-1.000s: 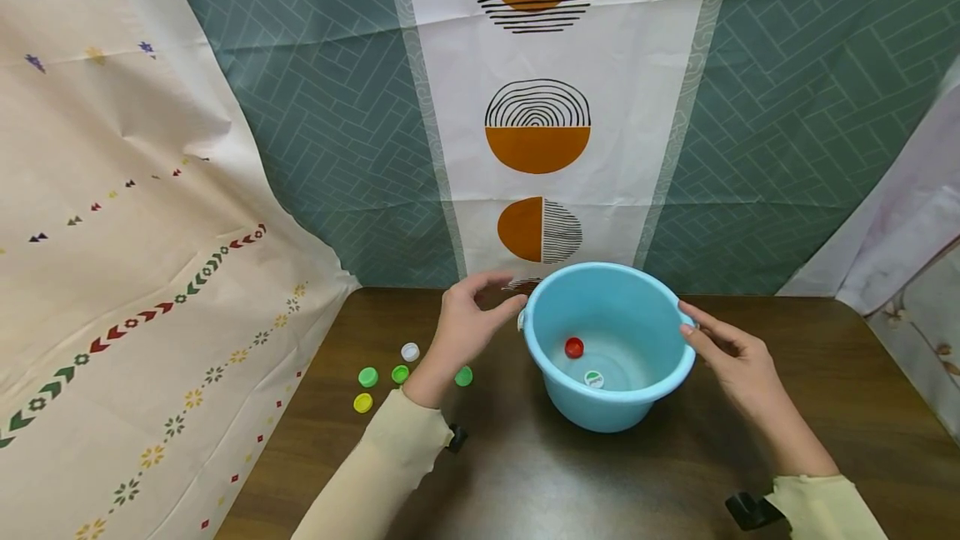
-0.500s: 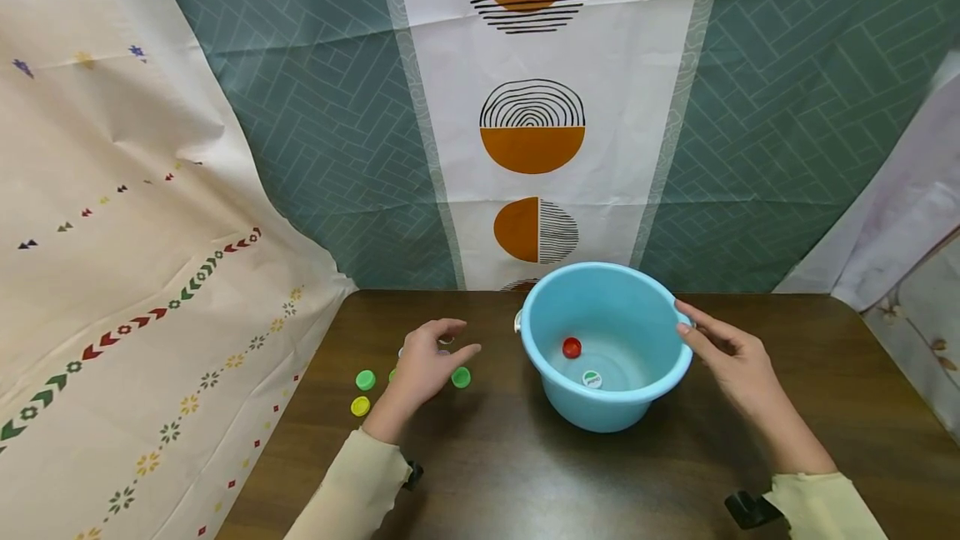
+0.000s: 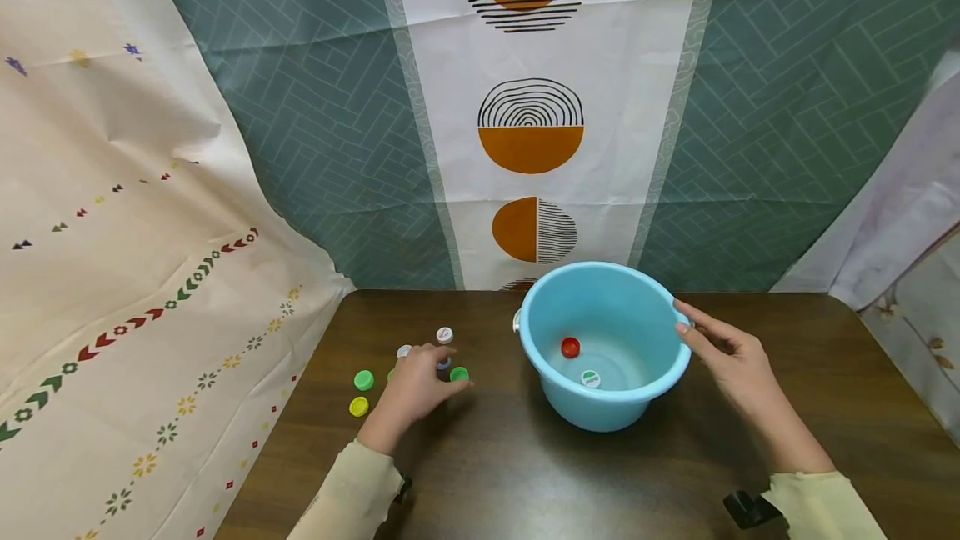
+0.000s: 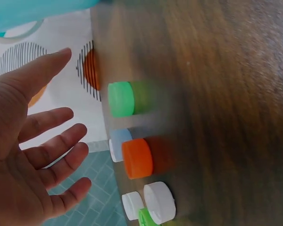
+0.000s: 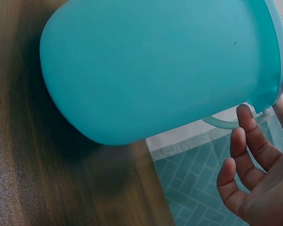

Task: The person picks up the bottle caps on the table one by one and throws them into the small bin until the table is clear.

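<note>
My L hand [image 3: 414, 382] is spread nr the green cap [image 3: 460, 374], L of the blue bucket [image 3: 596, 413] on the table [image 3: 555, 482]. R hand [image 3: 738, 369] pinches its rim; red cap [image 3: 571, 347] & white-green cap [image 3: 591, 378] lie inside, on bottom.

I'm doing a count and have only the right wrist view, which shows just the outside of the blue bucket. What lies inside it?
Observer: The head view shows a red cap and a white-and-green cap on the bottom of the blue bucket.
Operator: My view lacks the left hand too. Where is it?
Observer: By the loose caps on the table, to the left of the blue bucket in the head view.
Operator: Has it got hold of one of them?
Observer: No, the left wrist view shows it holding nothing.
</note>
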{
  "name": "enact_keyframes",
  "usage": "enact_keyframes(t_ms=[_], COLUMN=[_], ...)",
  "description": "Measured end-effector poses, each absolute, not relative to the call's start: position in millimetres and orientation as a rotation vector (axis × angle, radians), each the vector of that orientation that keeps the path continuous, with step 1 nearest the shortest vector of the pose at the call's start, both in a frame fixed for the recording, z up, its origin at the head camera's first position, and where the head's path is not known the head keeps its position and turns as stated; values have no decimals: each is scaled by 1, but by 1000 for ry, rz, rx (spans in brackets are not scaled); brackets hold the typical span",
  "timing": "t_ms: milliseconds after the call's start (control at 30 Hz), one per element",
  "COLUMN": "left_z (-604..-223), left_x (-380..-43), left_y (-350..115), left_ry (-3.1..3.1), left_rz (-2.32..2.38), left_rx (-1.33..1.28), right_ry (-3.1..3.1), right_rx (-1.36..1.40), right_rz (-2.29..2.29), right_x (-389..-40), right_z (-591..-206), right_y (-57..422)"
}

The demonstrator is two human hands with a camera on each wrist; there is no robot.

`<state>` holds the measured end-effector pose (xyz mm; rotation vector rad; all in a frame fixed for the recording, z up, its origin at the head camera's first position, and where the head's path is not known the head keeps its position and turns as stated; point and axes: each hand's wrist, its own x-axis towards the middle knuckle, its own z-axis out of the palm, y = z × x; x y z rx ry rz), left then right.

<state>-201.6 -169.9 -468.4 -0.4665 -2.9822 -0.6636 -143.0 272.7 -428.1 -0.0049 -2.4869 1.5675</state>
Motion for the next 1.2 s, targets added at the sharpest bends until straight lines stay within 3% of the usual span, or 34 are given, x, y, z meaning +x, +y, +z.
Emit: enact_keyframes(t_ms=[1200], left_z=[-495], left_x=[-207], left_y=[-174], left_ry=[-2996], left_rz=[-518], left_rx=[-598], right_ry=[-2463], right_rx=[23], right_rz=[1570], right_x=[-142], right_z=[-429], right_y=[271])
